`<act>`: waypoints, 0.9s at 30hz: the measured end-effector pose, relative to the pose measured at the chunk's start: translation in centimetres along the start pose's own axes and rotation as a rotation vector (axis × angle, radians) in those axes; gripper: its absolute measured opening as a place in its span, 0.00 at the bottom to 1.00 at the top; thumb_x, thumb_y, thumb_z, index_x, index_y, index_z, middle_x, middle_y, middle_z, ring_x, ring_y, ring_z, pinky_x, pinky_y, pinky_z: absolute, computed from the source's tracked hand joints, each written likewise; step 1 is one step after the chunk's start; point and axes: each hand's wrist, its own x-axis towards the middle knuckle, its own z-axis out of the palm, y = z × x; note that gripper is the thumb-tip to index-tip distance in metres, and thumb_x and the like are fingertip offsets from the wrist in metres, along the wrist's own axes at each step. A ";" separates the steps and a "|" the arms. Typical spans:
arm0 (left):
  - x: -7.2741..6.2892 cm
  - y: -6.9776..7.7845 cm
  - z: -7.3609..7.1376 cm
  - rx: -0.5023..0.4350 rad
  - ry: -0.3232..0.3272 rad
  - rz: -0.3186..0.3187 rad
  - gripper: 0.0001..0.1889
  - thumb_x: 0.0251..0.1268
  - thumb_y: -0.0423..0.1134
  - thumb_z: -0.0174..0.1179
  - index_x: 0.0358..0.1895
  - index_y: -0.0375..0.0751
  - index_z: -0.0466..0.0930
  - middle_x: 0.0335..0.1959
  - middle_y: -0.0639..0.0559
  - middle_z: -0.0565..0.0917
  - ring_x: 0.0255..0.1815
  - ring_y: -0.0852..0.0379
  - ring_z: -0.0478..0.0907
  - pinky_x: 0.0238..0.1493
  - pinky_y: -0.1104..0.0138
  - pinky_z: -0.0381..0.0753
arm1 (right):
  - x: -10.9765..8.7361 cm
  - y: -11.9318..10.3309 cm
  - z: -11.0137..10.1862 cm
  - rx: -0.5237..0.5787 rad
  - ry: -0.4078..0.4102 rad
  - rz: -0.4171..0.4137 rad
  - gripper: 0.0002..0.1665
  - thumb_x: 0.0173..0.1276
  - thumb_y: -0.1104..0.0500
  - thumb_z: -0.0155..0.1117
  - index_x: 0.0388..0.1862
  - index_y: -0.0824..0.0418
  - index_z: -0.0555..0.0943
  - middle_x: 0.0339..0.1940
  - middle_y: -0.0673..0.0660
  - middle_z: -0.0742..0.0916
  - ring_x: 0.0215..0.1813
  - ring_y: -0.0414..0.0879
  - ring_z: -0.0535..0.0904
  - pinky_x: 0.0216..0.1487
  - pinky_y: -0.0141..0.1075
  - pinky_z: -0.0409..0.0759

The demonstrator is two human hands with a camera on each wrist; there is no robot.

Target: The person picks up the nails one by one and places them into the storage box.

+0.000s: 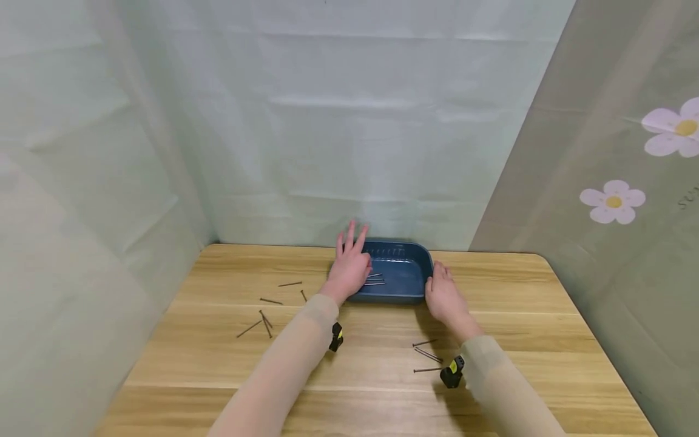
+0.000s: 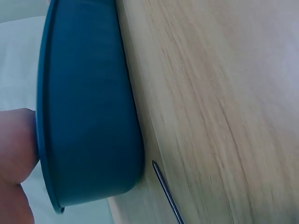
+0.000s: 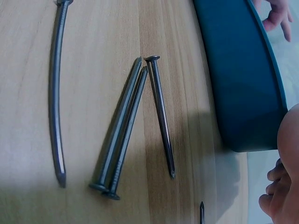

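A dark blue tray (image 1: 401, 298) stands near the table's back edge. My left hand (image 1: 349, 270) reaches over the tray's left end, with some fingers stretched upward and the thumb and forefinger bent down into it. Several nails (image 1: 375, 281) show in the tray just beside that hand; whether it pinches any is hidden. My right hand (image 1: 445, 297) rests against the tray's right end, touching the outer wall (image 3: 247, 79) near the corner. Its other fingers, loosely bent, appear in the right wrist view.
Several loose nails (image 1: 271, 301) are scattered on the table left of the tray. More nails (image 3: 161, 116) lie in front of its right end, below my right forearm. A pale cloth wall (image 1: 349, 152) rises behind the table (image 1: 360, 376). Each wrist carries a small black camera (image 1: 452, 373).
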 end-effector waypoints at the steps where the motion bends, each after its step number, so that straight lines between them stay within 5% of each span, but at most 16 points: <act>1: -0.1 -0.1 0.0 -0.006 0.008 0.000 0.09 0.75 0.47 0.70 0.33 0.54 0.87 0.89 0.41 0.46 0.88 0.35 0.26 0.83 0.38 0.40 | 0.0 0.0 0.0 0.001 -0.002 0.003 0.36 0.87 0.58 0.37 0.82 0.83 0.50 0.84 0.79 0.59 0.84 0.75 0.52 0.83 0.60 0.53; 7: -1.3 -0.5 -0.3 -0.083 0.079 0.016 0.07 0.74 0.46 0.71 0.35 0.54 0.88 0.89 0.42 0.48 0.88 0.33 0.30 0.83 0.37 0.43 | 0.0 0.1 0.0 0.006 -0.001 0.017 0.36 0.87 0.58 0.37 0.82 0.83 0.50 0.84 0.79 0.59 0.84 0.75 0.52 0.83 0.60 0.53; 17: -5.2 -2.3 -1.3 -0.282 0.235 -0.001 0.04 0.73 0.41 0.71 0.39 0.52 0.85 0.90 0.43 0.47 0.88 0.32 0.31 0.82 0.35 0.41 | 0.0 0.1 0.0 0.000 -0.012 0.024 0.36 0.88 0.58 0.36 0.82 0.84 0.49 0.84 0.79 0.58 0.85 0.75 0.50 0.83 0.60 0.52; 27: -8.8 -4.6 -0.8 -0.300 0.200 -0.059 0.06 0.72 0.41 0.72 0.37 0.52 0.84 0.89 0.42 0.47 0.88 0.32 0.30 0.81 0.34 0.39 | 0.1 0.1 0.1 0.005 -0.015 0.017 0.37 0.87 0.58 0.36 0.82 0.83 0.49 0.84 0.78 0.58 0.84 0.75 0.51 0.83 0.60 0.53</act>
